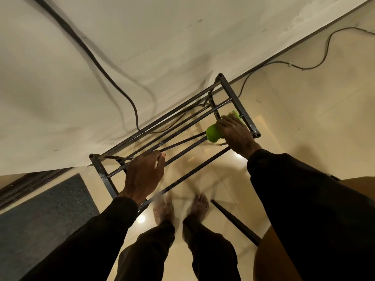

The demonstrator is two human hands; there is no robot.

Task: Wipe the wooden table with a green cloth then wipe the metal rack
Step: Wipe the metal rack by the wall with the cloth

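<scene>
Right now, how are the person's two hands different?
The left hand grips a bare bar of the metal rack; the right hand holds the green cloth against a bar. The left hand is near the rack's left end, the right hand near its right end. Both are at the rack's top bars.

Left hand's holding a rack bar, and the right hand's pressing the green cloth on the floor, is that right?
Not the floor. In the head view the right hand holds the cloth against a bar of the rack, near its right end, above the tiles. The left hand does hold a rack bar.
</scene>
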